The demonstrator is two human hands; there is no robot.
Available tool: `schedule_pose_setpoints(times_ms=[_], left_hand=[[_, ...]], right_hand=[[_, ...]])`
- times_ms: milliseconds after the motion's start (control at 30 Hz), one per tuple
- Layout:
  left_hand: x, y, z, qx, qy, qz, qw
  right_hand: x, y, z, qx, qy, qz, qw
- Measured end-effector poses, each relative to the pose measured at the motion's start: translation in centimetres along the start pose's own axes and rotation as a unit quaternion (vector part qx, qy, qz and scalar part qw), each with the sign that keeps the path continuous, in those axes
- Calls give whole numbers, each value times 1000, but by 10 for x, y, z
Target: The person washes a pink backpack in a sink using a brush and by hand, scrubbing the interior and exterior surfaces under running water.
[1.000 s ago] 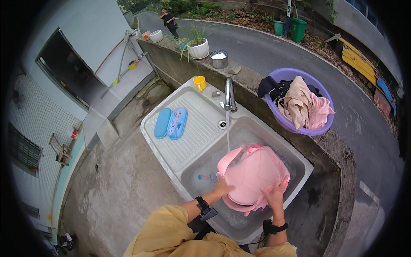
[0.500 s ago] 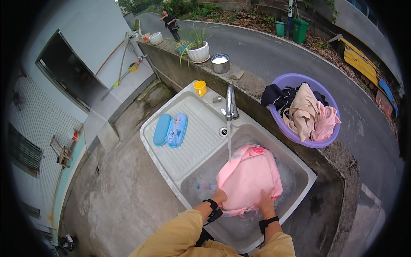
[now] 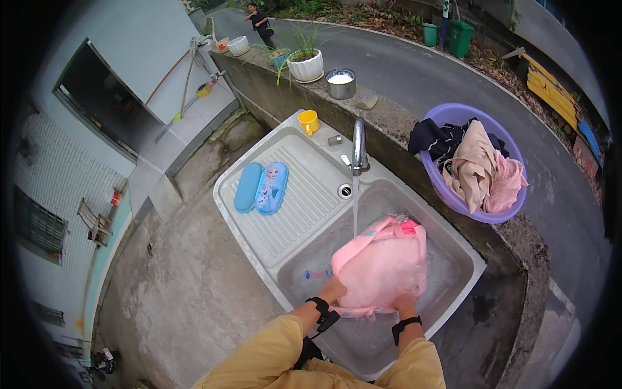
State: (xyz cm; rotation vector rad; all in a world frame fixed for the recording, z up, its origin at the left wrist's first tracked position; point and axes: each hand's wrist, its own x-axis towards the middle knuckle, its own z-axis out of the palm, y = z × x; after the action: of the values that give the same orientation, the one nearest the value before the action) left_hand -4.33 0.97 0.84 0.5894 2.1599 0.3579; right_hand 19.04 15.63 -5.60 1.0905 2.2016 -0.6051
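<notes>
So we're leaning over a sink [image 3: 346, 343] with a pink bag [image 3: 379, 269] lying in the water, right between our hands and stretching out past them. Our left hand [image 3: 333, 290] is touching its near left edge and our right hand [image 3: 404, 303] is resting on its near right edge. Fingers are mostly hiding on both sides, so we honestly can't tell if we're clenching it or just pressing. The bag is looking almost as wide as it is long, but its long axis seems to be running away from us, leaning a bit rightward, with the bright pink end [image 3: 408, 227] pointing off beyond the right hand. A water stream [image 3: 355, 211] is falling from the tap [image 3: 359, 146] past the far left edge. Farther out from the left hand, a blue case [image 3: 271, 188] is lying open, with a yellow mug [image 3: 310, 121] sitting beyond it. Out past the right hand, a purple tub [image 3: 446, 193] is holding clothes [image 3: 476, 162].
</notes>
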Motion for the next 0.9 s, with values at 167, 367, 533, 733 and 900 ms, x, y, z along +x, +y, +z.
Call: schedule_pose_setpoints(times_ms=[167,367,533,733,900], left_hand=[[-59,34,-54,-65,-7,87,994],[-109,106,-43,-40,80,216,972],[-136,131,-26,-125,143,431,882],[-131,110,-18,-353,-91,308,879],[-111,100,-53,-349,-15,126,929]], right_hand=[[-27,-37,-49,81,-12,3,997],[-130,-108,-134,635,-57,7,771],[-133,-79,-125,700,10,-75,711],[-137,-67,-124,637,83,-138,754],[-163,-56,-138,575,182,-66,795]])
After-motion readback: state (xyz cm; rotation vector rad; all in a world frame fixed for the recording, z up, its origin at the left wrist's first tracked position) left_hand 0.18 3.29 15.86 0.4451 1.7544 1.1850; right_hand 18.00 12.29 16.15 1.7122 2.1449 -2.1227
